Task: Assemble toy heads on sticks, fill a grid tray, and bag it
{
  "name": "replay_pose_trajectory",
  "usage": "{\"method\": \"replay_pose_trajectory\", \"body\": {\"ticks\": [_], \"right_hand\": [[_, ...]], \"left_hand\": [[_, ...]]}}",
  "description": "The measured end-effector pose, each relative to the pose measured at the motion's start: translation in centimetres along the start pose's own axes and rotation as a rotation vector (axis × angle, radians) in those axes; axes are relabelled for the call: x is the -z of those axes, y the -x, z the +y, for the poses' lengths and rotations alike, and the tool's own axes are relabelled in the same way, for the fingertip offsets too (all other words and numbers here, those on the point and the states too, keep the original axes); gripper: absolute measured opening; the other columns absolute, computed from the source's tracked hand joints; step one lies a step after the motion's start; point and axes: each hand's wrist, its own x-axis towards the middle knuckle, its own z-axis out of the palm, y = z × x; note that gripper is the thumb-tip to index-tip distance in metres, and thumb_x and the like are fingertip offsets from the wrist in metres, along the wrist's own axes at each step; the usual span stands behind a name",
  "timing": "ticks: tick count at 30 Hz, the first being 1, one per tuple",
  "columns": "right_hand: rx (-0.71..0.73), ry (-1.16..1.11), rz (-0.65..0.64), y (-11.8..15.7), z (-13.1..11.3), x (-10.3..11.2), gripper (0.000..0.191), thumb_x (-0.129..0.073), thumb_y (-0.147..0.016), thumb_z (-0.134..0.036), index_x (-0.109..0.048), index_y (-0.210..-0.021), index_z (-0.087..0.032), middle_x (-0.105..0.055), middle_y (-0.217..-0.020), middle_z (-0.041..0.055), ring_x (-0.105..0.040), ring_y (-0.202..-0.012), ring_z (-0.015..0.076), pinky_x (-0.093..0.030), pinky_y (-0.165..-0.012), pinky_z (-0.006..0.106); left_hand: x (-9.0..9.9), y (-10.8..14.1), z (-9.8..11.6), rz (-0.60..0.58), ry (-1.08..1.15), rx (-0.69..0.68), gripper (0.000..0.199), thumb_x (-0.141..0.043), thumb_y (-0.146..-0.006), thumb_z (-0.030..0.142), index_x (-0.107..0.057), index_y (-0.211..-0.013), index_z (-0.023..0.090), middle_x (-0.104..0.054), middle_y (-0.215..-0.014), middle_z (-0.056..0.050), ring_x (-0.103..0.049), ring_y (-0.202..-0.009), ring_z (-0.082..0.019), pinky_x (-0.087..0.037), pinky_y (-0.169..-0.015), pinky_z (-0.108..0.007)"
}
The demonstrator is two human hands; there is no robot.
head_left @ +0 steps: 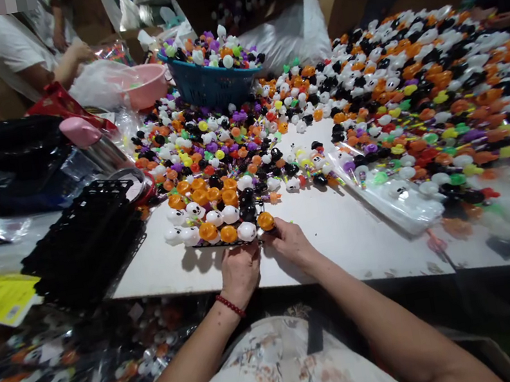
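Observation:
A black plastic rack (215, 244) stands on the table in front of me, filled with rows of toy-topped sticks: orange pumpkin heads (201, 195), white skull heads (214, 218) and black heads (246, 204). My left hand (242, 274), with a red bead bracelet at the wrist, is closed at the rack's front right corner; its fingertips are partly hidden. Just beside it, my right hand (293, 243) pinches a pumpkin-topped stick (266, 220) at the rack's right end. The stick's lower part is hidden by the fingers.
Empty black racks (83, 246) are stacked at left by a steel bottle (104, 148). Heaps of mixed toys (412, 80) cover the back and right. A blue basin (217, 83), pink basin (144, 85) and clear plastic bags (387, 195) lie around. A co-worker (16, 48) stands at back left.

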Motion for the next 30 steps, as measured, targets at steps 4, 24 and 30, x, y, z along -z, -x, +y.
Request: {"method": "replay_pose_trajectory", "body": {"ticks": [4, 24, 30], "right_hand": [[0.081, 0.177, -0.009, 0.0, -0.5, 0.5, 0.011, -0.054, -0.082, -0.028, -0.050, -0.077, -0.020, -0.053, -0.067, -0.0021, -0.046, -0.062, 0.0135, -0.032, -0.058, 0.024], [0.176, 0.213, -0.036, -0.4, 0.1, -0.2, 0.005, -0.063, -0.083, -0.016, -0.058, -0.080, -0.017, -0.057, -0.080, 0.0012, -0.049, -0.073, 0.0148, -0.037, -0.068, 0.025], [0.250, 0.178, 0.018, 0.0, 1.2, -0.9, 0.008, -0.061, -0.084, -0.013, -0.055, -0.082, -0.018, -0.054, -0.082, 0.0000, -0.049, -0.073, 0.0142, -0.039, -0.068, 0.024]], "left_hand": [[-0.1, 0.1, -0.1, 0.010, 0.010, 0.004, 0.024, -0.057, -0.092, 0.027, -0.072, -0.110, 0.026, -0.076, -0.093, -0.004, -0.069, -0.089, -0.025, -0.047, -0.088, -0.039], [0.8, 0.9, 0.0, 0.177, 0.057, -0.235, 0.022, -0.053, -0.096, 0.024, -0.066, -0.112, 0.015, -0.075, -0.101, -0.008, -0.069, -0.092, -0.020, -0.049, -0.088, -0.036], [0.5, 0.4, 0.0, 0.131, -0.112, -0.289, 0.024, -0.050, -0.096, 0.024, -0.063, -0.112, 0.012, -0.073, -0.098, -0.011, -0.069, -0.086, -0.023, -0.050, -0.082, -0.038]]}}
